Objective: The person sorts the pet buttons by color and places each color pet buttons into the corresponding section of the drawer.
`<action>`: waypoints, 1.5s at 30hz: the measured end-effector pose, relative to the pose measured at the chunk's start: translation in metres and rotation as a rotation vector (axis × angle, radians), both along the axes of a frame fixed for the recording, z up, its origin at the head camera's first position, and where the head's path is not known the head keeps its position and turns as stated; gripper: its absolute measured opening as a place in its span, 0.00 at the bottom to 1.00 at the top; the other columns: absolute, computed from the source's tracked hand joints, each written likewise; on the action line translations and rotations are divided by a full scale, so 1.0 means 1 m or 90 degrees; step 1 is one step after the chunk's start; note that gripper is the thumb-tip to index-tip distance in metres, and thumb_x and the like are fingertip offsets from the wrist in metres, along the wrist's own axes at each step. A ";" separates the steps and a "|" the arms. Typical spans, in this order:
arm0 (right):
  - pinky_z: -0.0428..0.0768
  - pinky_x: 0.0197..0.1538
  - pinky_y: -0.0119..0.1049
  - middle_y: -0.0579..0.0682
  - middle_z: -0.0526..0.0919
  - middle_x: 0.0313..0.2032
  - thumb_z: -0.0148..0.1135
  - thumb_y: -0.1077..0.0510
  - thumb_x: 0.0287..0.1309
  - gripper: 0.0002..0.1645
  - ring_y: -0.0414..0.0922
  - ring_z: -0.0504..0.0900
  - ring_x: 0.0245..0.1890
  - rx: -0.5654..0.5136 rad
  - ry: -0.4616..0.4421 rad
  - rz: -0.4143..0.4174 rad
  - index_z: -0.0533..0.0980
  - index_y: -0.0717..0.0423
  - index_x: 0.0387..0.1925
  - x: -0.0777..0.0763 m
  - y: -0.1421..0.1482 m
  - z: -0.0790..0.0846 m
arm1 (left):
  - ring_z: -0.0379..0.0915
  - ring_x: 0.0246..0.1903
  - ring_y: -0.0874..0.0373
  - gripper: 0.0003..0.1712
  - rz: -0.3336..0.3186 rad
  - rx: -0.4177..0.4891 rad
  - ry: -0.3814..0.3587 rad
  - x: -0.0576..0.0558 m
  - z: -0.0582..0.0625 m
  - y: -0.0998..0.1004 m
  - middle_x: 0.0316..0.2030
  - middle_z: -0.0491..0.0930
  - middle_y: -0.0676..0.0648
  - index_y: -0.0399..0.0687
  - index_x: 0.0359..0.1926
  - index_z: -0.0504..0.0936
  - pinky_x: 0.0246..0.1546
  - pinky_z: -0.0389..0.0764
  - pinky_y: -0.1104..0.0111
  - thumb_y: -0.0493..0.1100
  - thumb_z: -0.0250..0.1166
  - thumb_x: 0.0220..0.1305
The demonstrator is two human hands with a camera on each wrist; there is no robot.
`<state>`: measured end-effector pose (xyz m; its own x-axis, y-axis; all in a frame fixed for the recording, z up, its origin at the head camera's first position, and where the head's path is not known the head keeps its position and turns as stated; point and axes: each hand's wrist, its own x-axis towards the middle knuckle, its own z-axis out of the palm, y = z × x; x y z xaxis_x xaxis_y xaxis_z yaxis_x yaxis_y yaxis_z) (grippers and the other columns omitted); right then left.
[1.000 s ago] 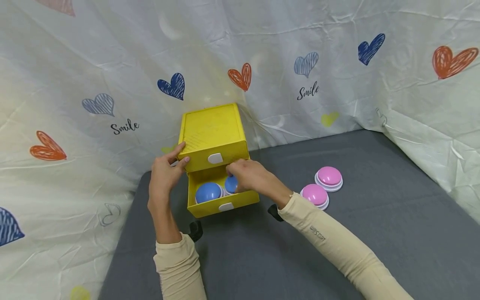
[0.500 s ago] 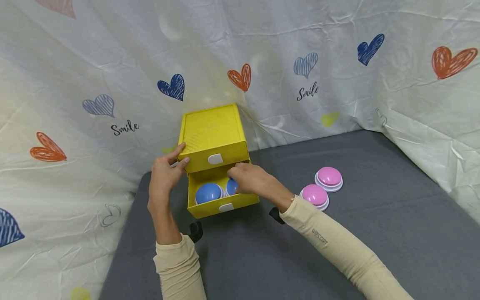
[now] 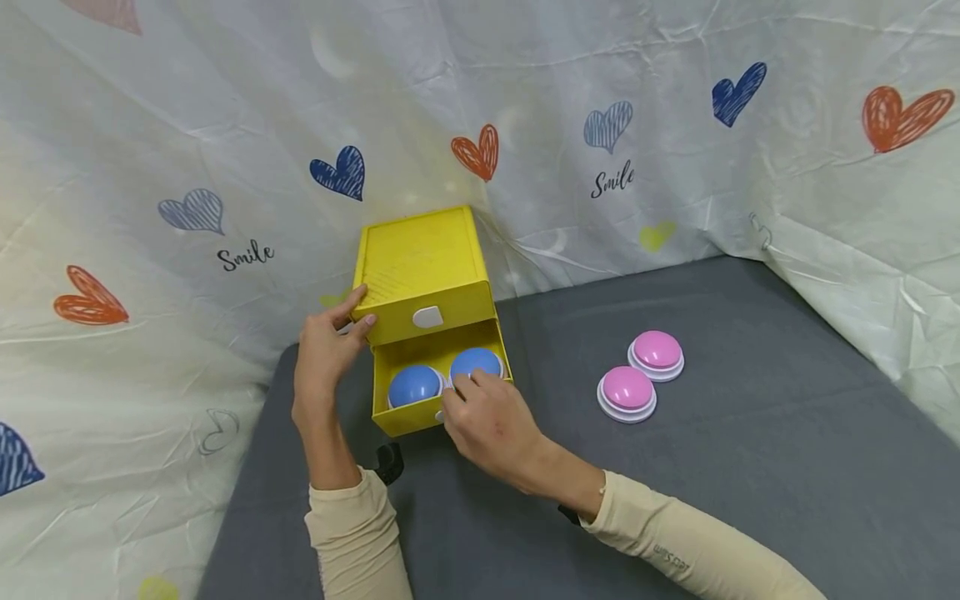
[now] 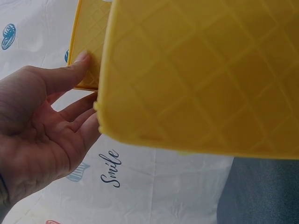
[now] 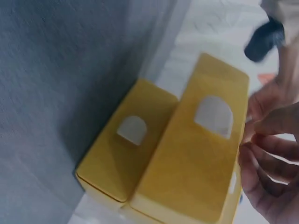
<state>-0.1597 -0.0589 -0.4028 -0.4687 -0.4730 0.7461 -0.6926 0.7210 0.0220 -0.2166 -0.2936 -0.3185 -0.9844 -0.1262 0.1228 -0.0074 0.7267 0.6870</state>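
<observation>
In the head view, my left hand [image 3: 326,354] grips the front left corner of a yellow two-drawer box [image 3: 423,258], thumb at the front and index finger on top. The upper drawer is closed; the lower drawer [image 3: 408,419] is pulled out. Inside it lie two dome-shaped buzzer buttons, a left blue button [image 3: 415,386] and a right blue button [image 3: 476,362], both with white bases. Over the drawer's front right edge is my right hand [image 3: 491,429], its fingers loosely curled beside the right button. Nothing shows between its fingers [image 5: 271,149] in the right wrist view.
Two pink buttons, a nearer one [image 3: 628,390] and a farther one [image 3: 657,353], stand on the dark grey table [image 3: 735,442] to the right. A white cloth [image 3: 540,100] printed with hearts hangs behind the box.
My right hand has let go of the right blue button and drawn back toward me over the drawer front, uncovering the button. My left hand stays at the box corner.
</observation>
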 end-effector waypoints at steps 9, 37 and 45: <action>0.75 0.20 0.34 0.46 0.75 0.19 0.69 0.62 0.65 0.15 0.41 0.77 0.18 0.049 -0.043 -0.029 0.76 0.52 0.23 0.007 -0.005 -0.014 | 0.68 0.73 0.37 0.31 -0.006 0.014 -0.003 0.001 -0.001 0.000 0.76 0.66 0.36 0.64 0.79 0.65 0.60 0.82 0.46 0.47 0.60 0.79; 0.64 0.21 0.33 0.49 0.72 0.16 0.58 0.67 0.72 0.24 0.45 0.76 0.17 -0.010 -0.244 0.007 0.69 0.53 0.16 -0.074 -0.030 -0.001 | 0.74 0.67 0.32 0.53 -0.099 0.039 0.002 0.005 -0.010 -0.011 0.79 0.60 0.33 0.60 0.83 0.55 0.61 0.81 0.48 0.33 0.72 0.66; 0.77 0.20 0.39 0.49 0.76 0.17 0.56 0.63 0.75 0.23 0.46 0.78 0.15 -0.017 -0.215 -0.030 0.72 0.55 0.19 -0.087 -0.033 -0.005 | 0.82 0.58 0.30 0.57 -0.084 -0.072 0.038 0.002 -0.033 -0.011 0.63 0.78 0.23 0.69 0.84 0.47 0.54 0.84 0.41 0.34 0.71 0.67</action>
